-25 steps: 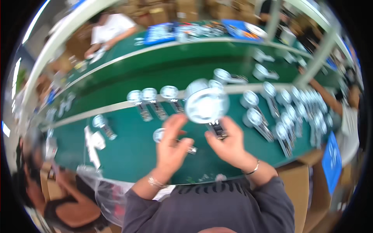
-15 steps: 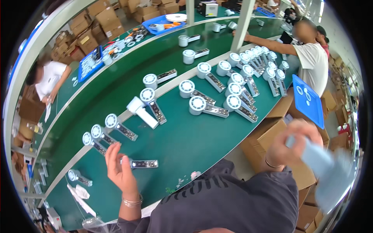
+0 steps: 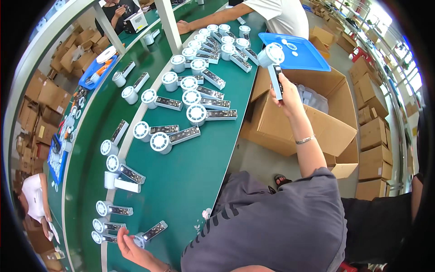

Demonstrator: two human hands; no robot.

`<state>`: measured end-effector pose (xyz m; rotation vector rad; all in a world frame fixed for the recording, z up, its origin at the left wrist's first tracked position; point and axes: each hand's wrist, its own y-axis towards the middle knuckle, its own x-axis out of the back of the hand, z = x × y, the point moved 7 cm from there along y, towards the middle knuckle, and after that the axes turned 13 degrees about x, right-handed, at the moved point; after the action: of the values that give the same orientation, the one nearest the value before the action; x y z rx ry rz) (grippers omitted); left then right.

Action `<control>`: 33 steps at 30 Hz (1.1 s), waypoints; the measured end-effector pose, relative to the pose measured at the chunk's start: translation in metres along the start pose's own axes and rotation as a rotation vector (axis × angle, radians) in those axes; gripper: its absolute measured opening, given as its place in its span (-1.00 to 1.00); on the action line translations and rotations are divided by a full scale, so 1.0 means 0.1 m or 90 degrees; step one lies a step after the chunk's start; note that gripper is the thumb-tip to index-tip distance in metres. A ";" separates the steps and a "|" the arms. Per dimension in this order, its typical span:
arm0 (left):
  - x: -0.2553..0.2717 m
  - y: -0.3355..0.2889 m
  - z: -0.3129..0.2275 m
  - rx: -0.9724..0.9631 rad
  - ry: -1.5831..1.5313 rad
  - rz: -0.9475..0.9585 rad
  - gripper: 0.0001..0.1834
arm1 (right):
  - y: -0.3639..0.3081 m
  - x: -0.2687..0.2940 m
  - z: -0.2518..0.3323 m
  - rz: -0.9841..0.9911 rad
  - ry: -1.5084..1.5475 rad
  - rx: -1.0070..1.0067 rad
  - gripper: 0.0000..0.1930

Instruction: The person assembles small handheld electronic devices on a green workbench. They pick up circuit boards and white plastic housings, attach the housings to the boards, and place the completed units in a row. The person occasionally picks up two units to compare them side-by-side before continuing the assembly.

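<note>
Just off the near edge of the worktop (image 3: 195,167), by a cardboard box (image 3: 277,128), your right hand (image 3: 288,94) grips a round-headed device (image 3: 273,72) by its slim handle, presumably because that part suits the fingers, while your empty left hand (image 3: 136,254), fingers parted, hovers beside another device (image 3: 152,232).

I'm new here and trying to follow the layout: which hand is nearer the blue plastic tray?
Right. The right hand holds a round-headed device just below the blue plastic tray in the picture; the left hand is far off, over the green tabletop.
</note>
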<state>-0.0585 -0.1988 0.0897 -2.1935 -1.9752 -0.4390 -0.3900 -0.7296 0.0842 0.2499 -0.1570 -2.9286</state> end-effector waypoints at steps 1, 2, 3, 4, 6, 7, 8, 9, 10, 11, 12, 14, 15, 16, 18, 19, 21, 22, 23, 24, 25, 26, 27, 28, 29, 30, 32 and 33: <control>0.02 0.00 0.00 0.019 -0.001 -0.010 -0.75 | 0.01 0.00 -0.02 -0.010 -0.023 0.002 -0.61; 0.03 0.00 0.00 0.032 -0.009 -0.029 -0.75 | 0.03 -0.03 -0.04 -0.014 -0.046 0.004 -0.61; 0.02 0.00 -0.03 0.011 -0.010 -0.025 -0.75 | 0.07 -0.09 -0.07 -0.014 -0.069 0.004 -0.61; 0.03 -0.01 -0.06 -0.006 -0.009 -0.027 -0.75 | 0.12 -0.19 -0.12 0.014 -0.057 -0.006 -0.61; 0.10 -0.05 -0.10 -0.033 -0.013 -0.048 -0.75 | 0.24 -0.39 -0.28 0.082 -0.085 -0.055 -0.63; 0.14 -0.05 -0.09 -0.016 -0.003 -0.071 -0.75 | 0.29 -0.49 -0.39 0.127 -0.091 -0.064 -0.64; 0.24 -0.03 -0.04 0.001 0.016 -0.107 -0.76 | 0.29 -0.63 -0.40 0.104 -0.074 -0.046 -0.64; 0.30 -0.01 -0.01 0.012 0.002 -0.123 -0.77 | 0.44 -0.57 -0.55 0.118 -0.104 -0.027 -0.62; 0.37 0.05 0.02 0.015 0.000 -0.129 -0.77 | 0.55 -0.50 -0.68 0.112 -0.073 -0.038 -0.63; 0.46 0.08 0.05 0.011 -0.020 -0.137 -0.78 | 0.59 -0.51 -0.68 0.120 -0.132 0.005 -0.65; 0.53 0.13 0.05 0.012 -0.043 -0.136 -0.80 | 0.63 -0.45 -0.73 0.019 -0.116 0.026 -0.65; 0.78 0.16 0.09 0.041 -0.038 -0.184 -0.81 | 0.80 -0.46 -0.95 0.057 -0.156 -0.095 -0.66; 0.95 0.17 0.14 -0.004 0.003 -0.201 -0.81 | 0.87 -0.52 -1.03 0.054 -0.181 -0.105 -0.65; 1.07 0.17 0.16 0.027 0.003 -0.225 -0.80 | 1.02 -0.47 -1.17 0.104 -0.216 -0.102 -0.63; 1.29 0.17 0.25 0.059 0.022 -0.258 -0.79 | 1.10 -0.56 -1.24 0.133 -0.308 -0.072 -0.55; 1.40 0.18 0.29 0.047 0.048 -0.289 -0.78 | 1.09 -0.63 -1.23 0.123 -0.353 -0.051 -0.49; 1.60 0.22 0.43 0.010 0.099 -0.352 -0.75 | 1.39 -0.65 -1.24 0.233 -0.525 0.224 -0.37; 1.66 0.26 0.55 0.041 0.118 -0.361 -0.73 | 1.54 -0.59 -1.30 0.253 -0.620 0.290 -0.35; 1.70 0.30 0.66 0.070 0.137 -0.365 -0.71 | 1.69 -0.51 -1.35 0.267 -0.713 0.356 -0.33; 1.74 0.35 0.78 0.098 0.157 -0.369 -0.69 | 1.74 -0.59 -1.38 0.277 -0.803 0.423 -0.31; 1.76 0.38 0.88 0.100 0.178 -0.358 -0.64 | 1.75 -0.67 -1.41 0.275 -0.858 0.258 -0.32; 1.75 0.40 0.96 0.111 0.186 -0.354 -0.63 | 1.64 -0.83 -1.32 0.272 -0.893 0.268 -0.32; 1.71 0.43 1.01 0.121 0.192 -0.344 -0.62 | 1.58 -0.92 -1.23 0.261 -0.932 0.276 -0.32; 1.68 0.47 1.01 0.124 0.205 -0.338 -0.62 | 1.57 -0.96 -1.20 0.290 -0.936 0.250 -0.40; 1.66 0.50 0.99 0.127 0.219 -0.331 -0.61 | 1.49 -1.08 -1.01 0.252 -0.986 0.386 -0.45; 1.62 0.52 0.97 0.130 0.230 -0.321 -0.60 | 1.36 -1.24 -0.79 0.207 -1.035 0.524 -0.50; 1.60 0.51 0.97 0.132 0.237 -0.315 -0.60 | 0.86 -1.70 -0.20 0.155 -0.934 0.725 -0.61; 1.54 0.54 0.96 0.125 0.237 -0.295 -0.60 | 0.43 -2.01 0.15 0.140 -0.796 0.772 -0.68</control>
<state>0.0188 -0.0300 0.0529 -1.4075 -2.1831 -0.6263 -0.1903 -0.7288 0.1351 -1.3151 -1.8571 -1.9122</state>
